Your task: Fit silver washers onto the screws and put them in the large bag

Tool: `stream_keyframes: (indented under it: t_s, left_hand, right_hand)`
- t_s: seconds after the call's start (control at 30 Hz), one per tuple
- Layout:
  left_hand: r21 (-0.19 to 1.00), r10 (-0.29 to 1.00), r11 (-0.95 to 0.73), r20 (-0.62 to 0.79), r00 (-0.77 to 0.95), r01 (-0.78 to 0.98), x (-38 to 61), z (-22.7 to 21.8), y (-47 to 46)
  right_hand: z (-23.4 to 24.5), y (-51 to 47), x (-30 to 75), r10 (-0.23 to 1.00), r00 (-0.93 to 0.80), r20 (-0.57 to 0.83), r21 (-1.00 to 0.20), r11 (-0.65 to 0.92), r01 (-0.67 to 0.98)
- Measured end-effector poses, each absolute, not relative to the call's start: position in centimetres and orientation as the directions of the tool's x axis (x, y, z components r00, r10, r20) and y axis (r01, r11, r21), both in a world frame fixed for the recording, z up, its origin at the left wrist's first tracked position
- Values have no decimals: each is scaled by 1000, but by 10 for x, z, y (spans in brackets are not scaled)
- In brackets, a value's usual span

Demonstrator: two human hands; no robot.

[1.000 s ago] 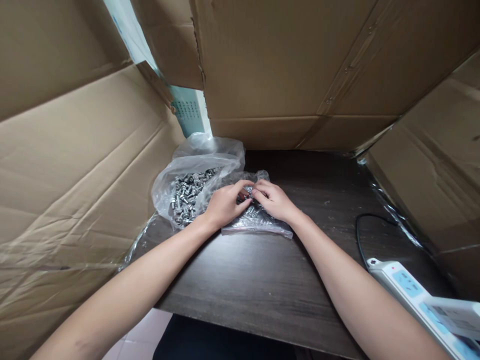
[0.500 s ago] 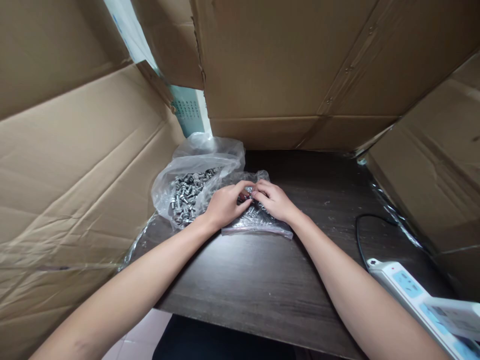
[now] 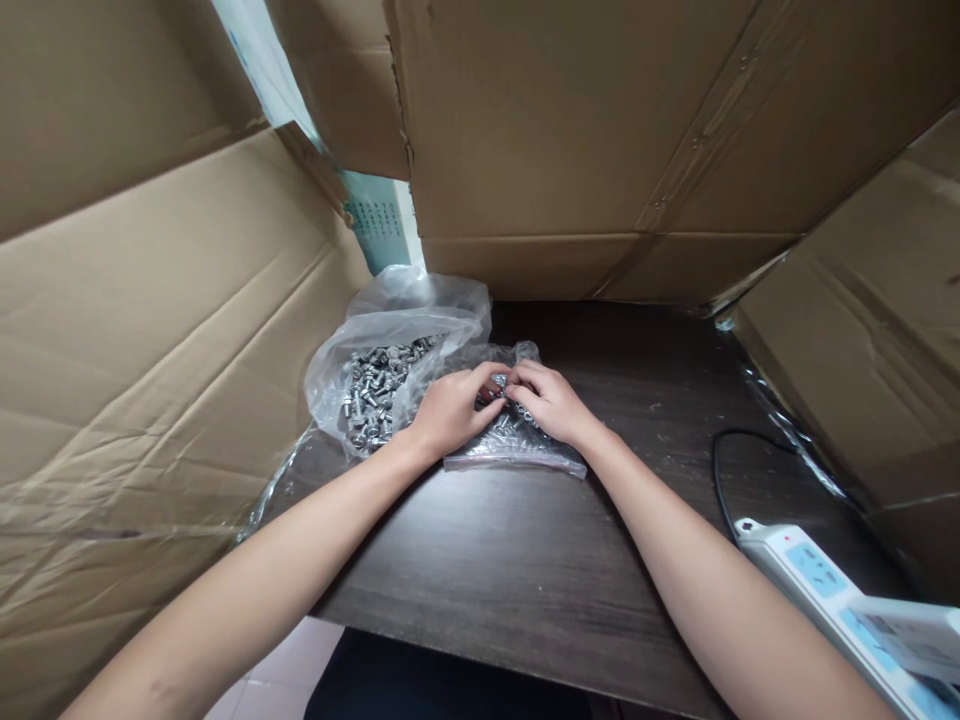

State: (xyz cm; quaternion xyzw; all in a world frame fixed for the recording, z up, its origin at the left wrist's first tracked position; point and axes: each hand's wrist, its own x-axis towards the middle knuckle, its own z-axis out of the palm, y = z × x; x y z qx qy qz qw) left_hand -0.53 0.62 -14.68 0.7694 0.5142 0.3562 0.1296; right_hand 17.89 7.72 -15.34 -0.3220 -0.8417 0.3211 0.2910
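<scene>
My left hand [image 3: 456, 408] and my right hand [image 3: 549, 400] meet fingertip to fingertip above a clear zip bag [image 3: 517, 462]. Small metal screws and ring-shaped pieces [image 3: 510, 430] show in this bag below my fingers. Both hands are closed in a pinch; whatever small part sits between the fingertips is too small and too covered to name. Left of my left hand stands an open clear plastic bag [image 3: 322, 375] full of silvery bolts [image 3: 382, 380], its crumpled side touching the zip bag.
Cardboard walls [image 3: 570, 120] enclose the dark wooden table [image 3: 465, 550] at the back and sides. A white power strip [image 3: 814, 590] with a plugged-in white block [image 3: 911, 630] lies at the right front, its black cable [image 3: 716, 480] looping behind it.
</scene>
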Motion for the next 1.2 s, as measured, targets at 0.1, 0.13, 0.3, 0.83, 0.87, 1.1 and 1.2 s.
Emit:
stream_keyframes:
  t_s: [0.1,0.13,0.3,0.83,0.87,1.1,1.2]
  left_hand:
    - [561,887,-433,405,222,706,-5,-147,6]
    - [558,887,-433,403,225,708,-5,-146,6]
    - [554,887,-433,402,227,711,-5,-146,6]
    - [542,887,-433,401,231,720,-4,-146,6]
    - [535,884,-436,405,233,724,-5,-147,6]
    - [471,818,-519,516,254,713,-5,-150,7]
    - [473,811,-529,526,256,705,-3,-149,5]
  right_hand:
    - [-155,77,179,723,-631,282,-730,588,348]
    - [-155,77,178,723,-632,280,-732,587,347]
    - [-154,76,177,726,-630,275,-733,583,351]
    - [-154,76,177,728,-628,275,-730,584,356]
    - [-153,75,177,731,-625,274,-737,577,352]
    - [-145,76,183,703,-654,280,-836,514,194]
    - [-144,76,185,730,-614,298,-856,489,166]
